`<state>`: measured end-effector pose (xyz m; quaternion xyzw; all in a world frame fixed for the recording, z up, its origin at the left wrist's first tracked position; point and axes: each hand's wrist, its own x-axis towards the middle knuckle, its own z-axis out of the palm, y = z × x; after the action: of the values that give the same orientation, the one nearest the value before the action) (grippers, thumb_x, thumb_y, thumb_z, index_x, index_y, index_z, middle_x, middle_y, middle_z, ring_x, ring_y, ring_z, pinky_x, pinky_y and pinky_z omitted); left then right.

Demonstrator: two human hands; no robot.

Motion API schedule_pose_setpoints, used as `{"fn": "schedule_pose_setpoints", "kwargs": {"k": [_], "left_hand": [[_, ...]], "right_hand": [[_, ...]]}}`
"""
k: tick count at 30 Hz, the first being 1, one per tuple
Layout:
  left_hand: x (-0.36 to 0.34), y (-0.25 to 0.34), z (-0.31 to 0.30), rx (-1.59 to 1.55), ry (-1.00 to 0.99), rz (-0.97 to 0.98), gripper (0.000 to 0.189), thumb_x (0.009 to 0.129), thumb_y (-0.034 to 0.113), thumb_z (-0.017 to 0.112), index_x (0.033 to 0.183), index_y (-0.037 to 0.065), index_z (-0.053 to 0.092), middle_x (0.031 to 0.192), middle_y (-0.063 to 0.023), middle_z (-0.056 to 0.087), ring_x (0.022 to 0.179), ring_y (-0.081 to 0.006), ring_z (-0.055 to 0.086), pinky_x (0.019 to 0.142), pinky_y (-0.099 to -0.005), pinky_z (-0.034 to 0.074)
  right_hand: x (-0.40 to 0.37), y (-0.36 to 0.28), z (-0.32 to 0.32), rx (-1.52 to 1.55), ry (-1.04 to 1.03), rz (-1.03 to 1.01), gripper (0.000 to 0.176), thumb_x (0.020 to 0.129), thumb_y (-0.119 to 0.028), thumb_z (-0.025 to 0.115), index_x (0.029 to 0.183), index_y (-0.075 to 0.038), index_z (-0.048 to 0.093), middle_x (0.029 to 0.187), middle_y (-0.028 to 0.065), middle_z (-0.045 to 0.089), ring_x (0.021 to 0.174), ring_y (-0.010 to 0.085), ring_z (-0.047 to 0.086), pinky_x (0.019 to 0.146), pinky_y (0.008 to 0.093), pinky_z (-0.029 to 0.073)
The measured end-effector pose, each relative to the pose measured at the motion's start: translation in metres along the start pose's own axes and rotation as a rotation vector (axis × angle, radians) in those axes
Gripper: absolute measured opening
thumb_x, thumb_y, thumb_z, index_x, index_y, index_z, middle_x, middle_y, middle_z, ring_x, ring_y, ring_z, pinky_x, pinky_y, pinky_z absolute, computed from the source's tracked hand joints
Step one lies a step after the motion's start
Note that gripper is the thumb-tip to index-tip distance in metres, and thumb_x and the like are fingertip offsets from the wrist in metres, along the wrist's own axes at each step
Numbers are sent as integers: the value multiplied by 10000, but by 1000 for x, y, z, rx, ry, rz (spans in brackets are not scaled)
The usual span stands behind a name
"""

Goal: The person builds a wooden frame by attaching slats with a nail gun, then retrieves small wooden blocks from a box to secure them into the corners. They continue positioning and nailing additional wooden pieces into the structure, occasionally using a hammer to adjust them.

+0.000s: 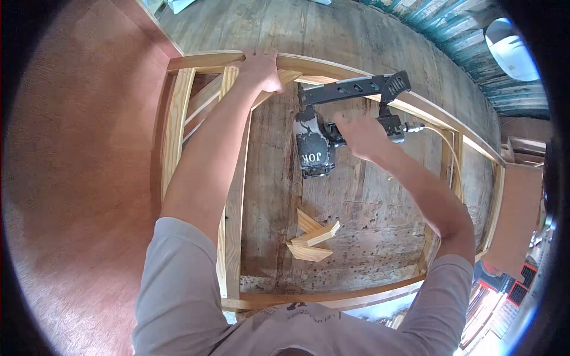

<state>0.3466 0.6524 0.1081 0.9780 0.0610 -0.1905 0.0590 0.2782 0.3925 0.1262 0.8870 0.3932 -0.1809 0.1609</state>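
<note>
My left hand (259, 70) presses down on the far rail of a pale wooden frame (176, 121), where an upright slat meets it. My right hand (363, 136) grips the handle of a black pneumatic nail gun (314, 142). The gun's nose points at the frame joint just right of my left hand. Its long black magazine (356, 89) runs to the right, and an air hose (445, 142) leaves the handle's end. The frame lies flat on a worn wooden table (356, 196).
Three small angled wood offcuts (312, 237) lie inside the frame near its near rail. A reddish plywood sheet (77, 178) lies along the left. A teal corrugated wall (451, 29) and a white object (510, 50) are at the far right.
</note>
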Motion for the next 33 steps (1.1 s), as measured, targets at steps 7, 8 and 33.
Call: {"fn": "schedule_pose_setpoints", "kwargs": {"k": [7,8,33], "left_hand": [[1,4,8,3,23,29,1005,641,389,811,1463,189,268,1490,-134,291,1397,-423,194,982,-773,283],[-3,7,7,3,20,13,1004,644,388,809,1464,189,266,1494,-134,287,1397,-426,192,981,-773,283],[38,-57,6,-44,65,180,849,765,681,591,1474,330,284,1537,-90,266,1430,-331,190,1076,-709,127]], "right_hand": [[-9,-2,5,-22,-7,-3,614,792,-88,609,1336,-23,332,739,160,671,665,330,677,558,425,525],[-9,-1,6,-23,-5,-4,614,792,-88,609,1336,-23,332,739,160,671,665,330,677,558,425,525],[-66,-26,-15,1902,-157,217,184,830,-129,653,946,-13,570,669,61,581,558,142,561,548,324,468]]}}
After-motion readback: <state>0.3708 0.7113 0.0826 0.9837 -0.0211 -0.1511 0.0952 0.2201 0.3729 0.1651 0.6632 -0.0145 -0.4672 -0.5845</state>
